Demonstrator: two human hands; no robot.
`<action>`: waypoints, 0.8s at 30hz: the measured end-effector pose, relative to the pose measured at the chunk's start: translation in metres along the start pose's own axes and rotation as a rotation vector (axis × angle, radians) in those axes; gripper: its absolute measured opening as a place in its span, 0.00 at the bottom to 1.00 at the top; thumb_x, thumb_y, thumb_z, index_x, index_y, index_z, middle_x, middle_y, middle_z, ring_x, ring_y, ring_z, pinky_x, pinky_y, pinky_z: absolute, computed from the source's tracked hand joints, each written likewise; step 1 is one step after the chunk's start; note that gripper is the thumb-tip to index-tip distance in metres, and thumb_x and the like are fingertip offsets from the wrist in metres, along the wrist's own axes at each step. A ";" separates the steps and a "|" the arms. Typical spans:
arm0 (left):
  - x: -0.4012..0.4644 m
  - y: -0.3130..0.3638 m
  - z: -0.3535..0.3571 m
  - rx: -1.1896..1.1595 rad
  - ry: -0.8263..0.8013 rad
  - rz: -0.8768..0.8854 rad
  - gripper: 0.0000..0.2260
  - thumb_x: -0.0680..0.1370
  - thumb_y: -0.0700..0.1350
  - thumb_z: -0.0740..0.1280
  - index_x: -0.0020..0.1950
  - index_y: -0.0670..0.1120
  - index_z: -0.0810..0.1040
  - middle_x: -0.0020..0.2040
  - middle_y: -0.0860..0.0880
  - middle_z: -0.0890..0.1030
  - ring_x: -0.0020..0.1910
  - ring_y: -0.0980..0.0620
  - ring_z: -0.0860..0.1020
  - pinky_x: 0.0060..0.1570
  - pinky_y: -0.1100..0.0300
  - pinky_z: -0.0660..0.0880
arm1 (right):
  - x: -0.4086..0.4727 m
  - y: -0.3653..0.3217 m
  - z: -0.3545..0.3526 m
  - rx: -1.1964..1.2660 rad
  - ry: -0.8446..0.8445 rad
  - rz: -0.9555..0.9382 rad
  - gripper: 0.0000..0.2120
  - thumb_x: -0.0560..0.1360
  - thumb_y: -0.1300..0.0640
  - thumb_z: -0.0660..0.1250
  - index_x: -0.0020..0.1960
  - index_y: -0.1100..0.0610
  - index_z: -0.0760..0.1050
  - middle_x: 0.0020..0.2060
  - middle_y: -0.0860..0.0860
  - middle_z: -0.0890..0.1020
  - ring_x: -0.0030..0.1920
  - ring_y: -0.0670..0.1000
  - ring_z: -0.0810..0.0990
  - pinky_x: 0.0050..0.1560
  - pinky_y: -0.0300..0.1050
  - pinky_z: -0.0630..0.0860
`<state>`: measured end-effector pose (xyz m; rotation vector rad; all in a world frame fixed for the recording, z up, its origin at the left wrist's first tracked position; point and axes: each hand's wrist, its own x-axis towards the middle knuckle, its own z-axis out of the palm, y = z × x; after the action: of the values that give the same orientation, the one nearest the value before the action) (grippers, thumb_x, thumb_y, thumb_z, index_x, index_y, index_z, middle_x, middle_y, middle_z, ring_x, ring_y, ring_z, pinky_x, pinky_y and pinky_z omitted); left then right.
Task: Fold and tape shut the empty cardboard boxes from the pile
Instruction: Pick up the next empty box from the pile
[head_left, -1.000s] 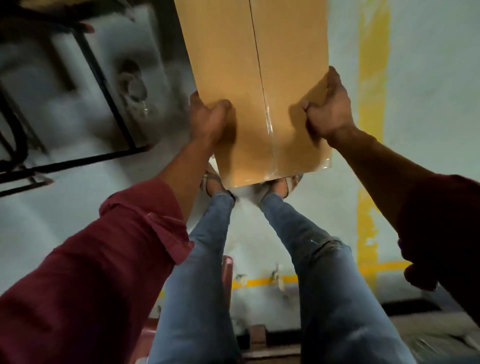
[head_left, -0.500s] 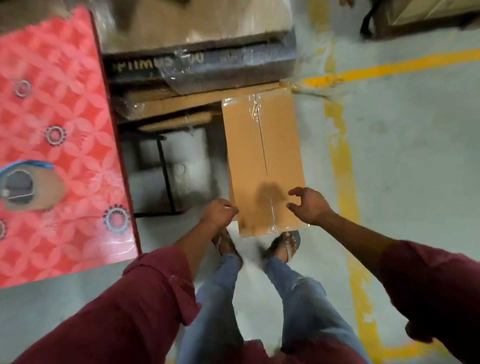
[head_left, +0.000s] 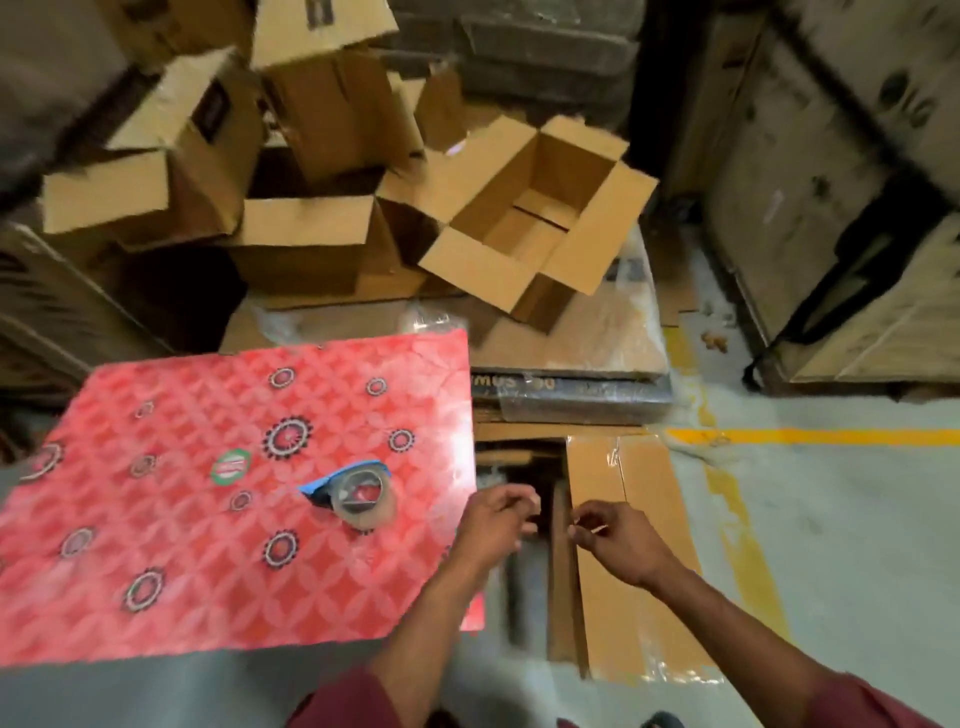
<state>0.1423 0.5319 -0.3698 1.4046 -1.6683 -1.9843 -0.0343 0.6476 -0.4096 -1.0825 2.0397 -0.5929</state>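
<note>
A taped-shut box (head_left: 639, 561) is seen standing on the grey floor (head_left: 841, 545) beside a red patterned tabletop (head_left: 182, 545), on which a tape roll (head_left: 363, 498) is laid. Both hands, left hand (head_left: 493, 525) and right hand (head_left: 618, 540), are held above the gap with fingers loosely curled and nothing gripped. Open empty boxes (head_left: 535, 218) are piled beyond the tabletop.

Two bare forearms reach forward from dark red sleeves pushed up toward the elbows. The left hand (head_left: 493, 525) and right hand (head_left: 610, 535) hang close together in the middle of the view, not touching. Both hands have loosely curled fingers, thumb tips near fingertips, holding nothing visible. The left hand is slightly blurred.
</note>
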 end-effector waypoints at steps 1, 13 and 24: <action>0.002 0.014 -0.024 -0.012 0.024 0.026 0.06 0.82 0.39 0.69 0.49 0.50 0.82 0.46 0.48 0.86 0.35 0.55 0.82 0.34 0.62 0.72 | 0.007 -0.021 -0.002 0.019 0.030 -0.028 0.07 0.78 0.51 0.73 0.56 0.48 0.84 0.49 0.40 0.85 0.46 0.33 0.81 0.46 0.25 0.74; 0.076 0.173 -0.156 -0.174 0.134 0.167 0.05 0.83 0.42 0.67 0.56 0.45 0.82 0.52 0.43 0.86 0.43 0.47 0.82 0.37 0.59 0.74 | 0.125 -0.168 -0.085 -0.069 0.248 -0.143 0.17 0.73 0.57 0.78 0.61 0.51 0.82 0.47 0.43 0.85 0.46 0.40 0.83 0.46 0.30 0.77; 0.261 0.231 -0.144 -0.335 0.280 0.004 0.06 0.83 0.40 0.66 0.57 0.46 0.81 0.51 0.44 0.86 0.44 0.45 0.84 0.45 0.53 0.78 | 0.374 -0.152 -0.155 -0.425 0.202 -0.067 0.36 0.71 0.61 0.72 0.77 0.49 0.69 0.64 0.50 0.82 0.63 0.54 0.80 0.59 0.50 0.81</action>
<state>0.0172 0.1836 -0.3000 1.4649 -1.1582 -1.8537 -0.2180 0.2600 -0.3574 -1.3851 2.3812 -0.3146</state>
